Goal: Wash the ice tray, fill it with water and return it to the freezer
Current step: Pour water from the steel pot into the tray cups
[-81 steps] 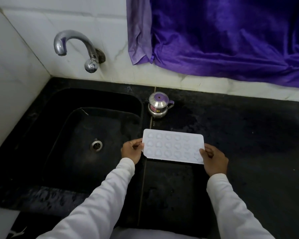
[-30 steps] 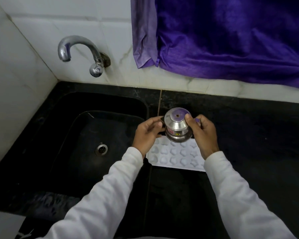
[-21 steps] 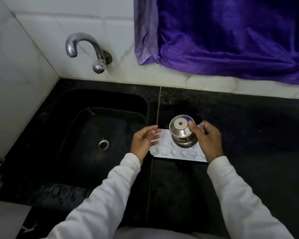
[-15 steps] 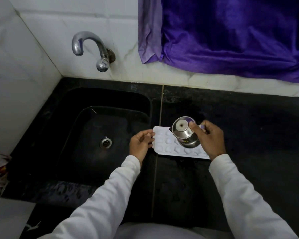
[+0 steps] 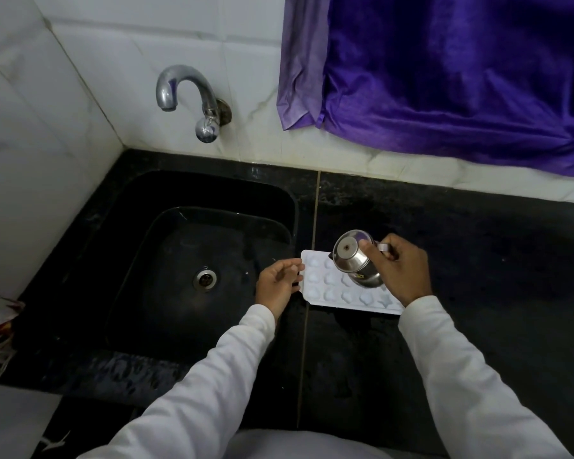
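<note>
My right hand point(image 5: 401, 271) is clenched around the handle side of a small steel pot point(image 5: 353, 260), which I hold tilted over the ice tray point(image 5: 325, 291) with its lidded top leaning toward the sink point(image 5: 193, 270). I cannot tell what is inside the pot, since the lid hides it, and I see no stream leaving it. A small coloured label sits low on the pot's side, too small to read. The ice tray is white and lies flat on the black bench point(image 5: 478, 293), just right of the sink and touching nothing but my hands; its moulded pockets show in 3 rows, and I cannot tell whether they hold water. My left hand point(image 5: 279, 283) is loosely curled at the tray's short edge nearest the sink, fingertips touching that rim, not gripping it hard. The sink basin itself is bare apart from its steel drain point(image 5: 205, 279). The tap point(image 5: 189, 94) juts from the white tiles beyond the sink, and a purple curtain point(image 5: 444, 71) hangs past the bench, well apart from the tray.
</note>
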Motion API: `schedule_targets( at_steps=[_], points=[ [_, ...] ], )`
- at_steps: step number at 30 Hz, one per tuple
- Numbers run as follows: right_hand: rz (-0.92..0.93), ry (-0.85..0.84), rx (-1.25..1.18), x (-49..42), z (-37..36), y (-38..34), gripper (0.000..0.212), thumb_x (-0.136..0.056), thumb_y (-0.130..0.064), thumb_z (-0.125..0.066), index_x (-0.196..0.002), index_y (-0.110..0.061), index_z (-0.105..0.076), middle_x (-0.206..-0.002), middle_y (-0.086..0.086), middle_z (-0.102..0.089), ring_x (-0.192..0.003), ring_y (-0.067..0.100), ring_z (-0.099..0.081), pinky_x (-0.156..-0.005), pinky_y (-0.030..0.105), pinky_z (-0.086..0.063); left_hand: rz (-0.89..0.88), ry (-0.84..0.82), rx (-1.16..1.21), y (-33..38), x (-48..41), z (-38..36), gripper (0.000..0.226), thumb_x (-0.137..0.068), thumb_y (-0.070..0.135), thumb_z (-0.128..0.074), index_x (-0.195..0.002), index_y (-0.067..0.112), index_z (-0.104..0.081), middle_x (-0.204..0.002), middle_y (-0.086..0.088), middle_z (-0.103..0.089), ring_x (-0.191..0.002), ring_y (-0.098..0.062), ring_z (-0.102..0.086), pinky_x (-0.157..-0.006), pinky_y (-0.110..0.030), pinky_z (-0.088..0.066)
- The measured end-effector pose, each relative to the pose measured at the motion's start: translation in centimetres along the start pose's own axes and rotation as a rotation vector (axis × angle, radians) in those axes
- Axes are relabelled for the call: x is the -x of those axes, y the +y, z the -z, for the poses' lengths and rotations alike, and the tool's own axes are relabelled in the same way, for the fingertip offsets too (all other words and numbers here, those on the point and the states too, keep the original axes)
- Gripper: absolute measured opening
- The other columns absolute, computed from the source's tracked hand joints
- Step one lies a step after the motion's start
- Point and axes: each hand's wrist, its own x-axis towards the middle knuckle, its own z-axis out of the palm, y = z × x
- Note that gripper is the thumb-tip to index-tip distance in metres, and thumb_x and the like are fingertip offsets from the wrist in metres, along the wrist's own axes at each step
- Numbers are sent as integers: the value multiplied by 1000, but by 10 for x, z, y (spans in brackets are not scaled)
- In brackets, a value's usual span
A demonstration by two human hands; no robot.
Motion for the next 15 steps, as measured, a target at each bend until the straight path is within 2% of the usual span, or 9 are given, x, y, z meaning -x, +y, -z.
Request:
schedule_targets(
  at_steps=[5,10,15],
  points=[
    [15,-8,8,-3,-4,-2,44,-82,-32,-76,-60,-9,-45,-55,-2,-43,-52,5,-37,-53,16,-37,23,-14,27,-2,-4,-1,22,-101,5,-50,-101,17,-69,-105,-6,-72,-92,-18,-68,-73,-24,-56],
    [21,-33,62,-7,-9,0,45,-80,-41,-74,-60,-14,-45,-54,-4,-43,-53,9,-39,-55,30,-41,23,-22,26,-5,-6,0,22,-101,5,-51,-102,16,-70,-108,-10,-73,-94,-20,-69,-85,-35,-58],
    [70,-41,83,-9,-12,-2,45,-81,-37,-76,-59,-13,-45,-54,-1,-43,-53,11,-39,-54,28,-39,24,-25,22,-7,-7,1,21,-101,6,-51,-106,13,-69,-109,-11,-73,-97,-23,-69,-89,-39,-58]
  ],
)
